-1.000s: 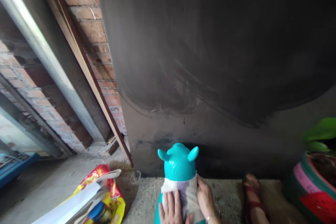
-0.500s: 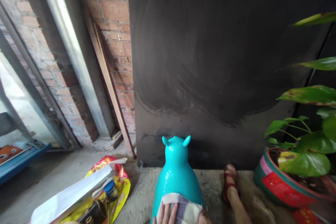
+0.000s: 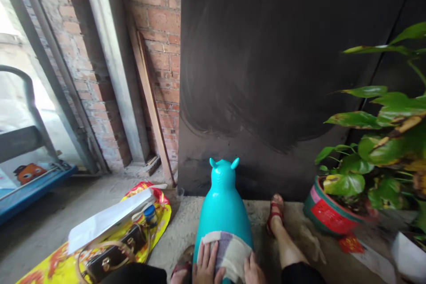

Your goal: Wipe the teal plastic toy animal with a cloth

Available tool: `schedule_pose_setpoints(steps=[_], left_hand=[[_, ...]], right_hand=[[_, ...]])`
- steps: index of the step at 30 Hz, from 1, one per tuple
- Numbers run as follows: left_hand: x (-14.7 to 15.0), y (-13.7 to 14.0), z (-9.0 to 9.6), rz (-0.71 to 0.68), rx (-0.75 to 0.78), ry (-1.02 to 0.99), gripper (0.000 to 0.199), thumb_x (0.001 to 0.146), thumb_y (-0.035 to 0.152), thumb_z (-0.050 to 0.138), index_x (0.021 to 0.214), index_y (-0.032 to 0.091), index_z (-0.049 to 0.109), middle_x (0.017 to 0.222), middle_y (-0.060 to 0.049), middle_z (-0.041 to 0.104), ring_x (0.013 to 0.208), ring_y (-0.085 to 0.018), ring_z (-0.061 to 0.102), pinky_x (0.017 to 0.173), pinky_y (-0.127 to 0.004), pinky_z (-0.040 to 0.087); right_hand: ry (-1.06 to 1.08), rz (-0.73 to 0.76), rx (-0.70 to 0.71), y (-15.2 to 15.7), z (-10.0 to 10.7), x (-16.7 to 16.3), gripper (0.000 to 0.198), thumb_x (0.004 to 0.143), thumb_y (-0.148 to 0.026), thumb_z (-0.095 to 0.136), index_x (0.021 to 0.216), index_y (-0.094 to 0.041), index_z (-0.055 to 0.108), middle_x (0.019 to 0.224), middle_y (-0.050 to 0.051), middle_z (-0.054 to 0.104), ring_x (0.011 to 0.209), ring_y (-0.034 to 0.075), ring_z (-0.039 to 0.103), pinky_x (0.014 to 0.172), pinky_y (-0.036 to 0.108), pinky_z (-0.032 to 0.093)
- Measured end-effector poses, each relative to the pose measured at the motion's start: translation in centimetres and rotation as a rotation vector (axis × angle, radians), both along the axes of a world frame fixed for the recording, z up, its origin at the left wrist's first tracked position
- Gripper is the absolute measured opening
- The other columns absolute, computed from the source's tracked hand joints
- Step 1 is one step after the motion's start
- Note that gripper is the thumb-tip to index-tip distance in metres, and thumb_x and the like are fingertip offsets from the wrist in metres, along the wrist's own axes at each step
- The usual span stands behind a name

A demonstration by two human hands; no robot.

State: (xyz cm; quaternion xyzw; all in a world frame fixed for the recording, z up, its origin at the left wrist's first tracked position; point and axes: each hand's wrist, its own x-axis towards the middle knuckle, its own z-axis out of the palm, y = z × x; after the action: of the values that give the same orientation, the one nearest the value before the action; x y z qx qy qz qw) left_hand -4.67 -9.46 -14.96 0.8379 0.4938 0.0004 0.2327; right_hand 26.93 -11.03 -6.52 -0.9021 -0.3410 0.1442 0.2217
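Note:
A turquoise inflatable animal toy [image 3: 224, 206] with two small ears stands on the floor between my legs, its head towards the dark panel. Over its back lies a white and purple checked cloth [image 3: 229, 250]. My left hand [image 3: 206, 266] rests flat on the cloth's left part, fingers stretched and slightly apart. At the cloth's right edge is my right hand [image 3: 253, 271], its visible fingers extended against the cloth and the toy's side. The lower parts of both hands are cut off by the frame.
A dark panel [image 3: 259, 75] stands ahead. To the left, a yellow bag [image 3: 45, 264] lies under a handbag [image 3: 109, 253], a blue-lidded jar [image 3: 150, 216] and a white sheet [image 3: 109, 222]. A blue trolley [image 3: 40, 188] stands beyond. A potted plant [image 3: 333, 213] is on the right.
The view has shifted left and down, showing more of my legs, the handbag and the trolley. My hands stay on the cloth; more of both shows now.

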Motion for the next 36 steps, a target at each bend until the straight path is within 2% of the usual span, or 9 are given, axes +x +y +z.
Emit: schedule_pose_setpoints(steps=[4, 8, 11, 15, 21, 26, 31, 34, 36], left_hand=[[0.0, 0.1, 0.0, 0.033, -0.023, -0.001, 0.068, 0.08, 0.044, 0.048, 0.142, 0.027, 0.027, 0.155, -0.003, 0.019, 0.145, -0.029, 0.015, 0.109, -0.054, 0.034], [0.4, 1.7, 1.1, 0.018, -0.161, 0.014, 0.08, 0.076, 0.051, 0.05, 0.145, 0.024, 0.021, 0.157, -0.005, 0.01, 0.146, -0.032, 0.006, 0.111, -0.059, 0.027], [1.4, 3.4, 2.0, 0.001, -0.234, 0.053, 0.088, 0.075, 0.055, 0.05, 0.146, 0.018, 0.014, 0.157, -0.009, 0.004, 0.145, -0.032, 0.001, 0.113, -0.056, 0.025], [3.4, 6.0, 2.2, 0.024, -0.187, 0.069, 0.091, 0.076, 0.06, 0.047, 0.147, 0.017, 0.01, 0.158, -0.008, 0.001, 0.146, -0.032, -0.002, 0.115, -0.055, 0.022], [5.2, 9.1, 0.9, 0.058, -0.155, 0.075, 0.091, 0.075, 0.057, 0.048, 0.148, 0.019, 0.009, 0.158, -0.007, -0.001, 0.146, -0.031, -0.005, 0.113, -0.058, 0.024], [5.1, 9.9, 0.9, 0.079, -0.172, 0.081, 0.096, 0.071, 0.058, 0.053, 0.148, 0.019, 0.011, 0.158, -0.009, 0.001, 0.146, -0.031, -0.001, 0.112, -0.057, 0.027], [4.9, 9.3, 1.4, 0.061, -0.185, 0.077, 0.1, 0.07, 0.062, 0.049, 0.148, 0.017, 0.004, 0.158, -0.01, -0.003, 0.146, -0.03, -0.003, 0.111, -0.058, 0.029], [3.9, 9.4, 0.6, 0.015, -0.175, 0.045, 0.112, 0.063, 0.062, 0.056, 0.147, 0.01, 0.005, 0.157, -0.014, -0.006, 0.144, -0.032, -0.005, 0.114, -0.057, 0.024], [2.5, 9.8, -0.4, -0.053, -0.238, 0.015, 0.115, 0.058, 0.06, 0.063, 0.147, 0.006, 0.014, 0.156, -0.016, 0.003, 0.144, -0.031, -0.001, 0.118, -0.049, 0.018]], right_hand=[[-0.044, 0.043, -0.026, 1.7, -1.9, -2.5, 0.034, 0.094, -0.051, 0.043, 0.119, -0.032, 0.056, 0.132, 0.002, 0.051, 0.122, 0.026, 0.047, 0.099, 0.045, 0.045], [-0.045, 0.06, -0.046, 2.3, -6.0, -6.7, 0.036, 0.092, -0.048, 0.051, 0.119, -0.026, 0.055, 0.128, 0.005, 0.053, 0.112, 0.022, 0.053, 0.095, 0.045, 0.048], [-0.033, 0.029, -0.056, 2.5, -9.1, -9.9, 0.049, 0.091, -0.051, 0.051, 0.129, -0.019, 0.047, 0.134, 0.012, 0.049, 0.116, 0.025, 0.052, 0.097, 0.048, 0.046], [-0.051, 0.005, -0.03, 4.8, -11.3, -11.0, 0.074, 0.093, -0.058, 0.023, 0.141, -0.003, 0.029, 0.142, 0.027, 0.037, 0.132, 0.035, 0.039, 0.104, 0.051, 0.037], [-0.035, -0.016, 0.067, 9.4, -11.2, -9.3, 0.083, 0.089, -0.067, 0.01, 0.142, -0.008, 0.033, 0.14, 0.025, 0.042, 0.127, 0.038, 0.044, 0.1, 0.061, 0.035], [-0.031, -0.104, 0.236, 8.3, -10.9, -9.7, 0.087, 0.087, -0.069, 0.01, 0.143, -0.005, 0.029, 0.153, 0.025, 0.018, 0.139, 0.042, 0.023, 0.101, 0.07, 0.029], [0.107, -0.007, 0.392, 5.6, -9.5, -4.5, 0.066, 0.085, -0.068, 0.025, 0.134, -0.031, 0.049, 0.139, 0.002, 0.05, 0.134, 0.034, 0.038, 0.099, 0.055, 0.043], [0.087, 0.002, 0.41, 4.8, -7.9, -0.6, 0.062, 0.085, -0.064, 0.023, 0.136, -0.038, 0.044, 0.133, -0.005, 0.055, 0.133, 0.032, 0.04, 0.099, 0.053, 0.044], [0.085, 0.017, 0.42, 4.7, -7.2, 0.8, 0.061, 0.083, -0.063, 0.024, 0.138, -0.04, 0.041, 0.132, -0.006, 0.055, 0.131, 0.033, 0.041, 0.098, 0.055, 0.044]])
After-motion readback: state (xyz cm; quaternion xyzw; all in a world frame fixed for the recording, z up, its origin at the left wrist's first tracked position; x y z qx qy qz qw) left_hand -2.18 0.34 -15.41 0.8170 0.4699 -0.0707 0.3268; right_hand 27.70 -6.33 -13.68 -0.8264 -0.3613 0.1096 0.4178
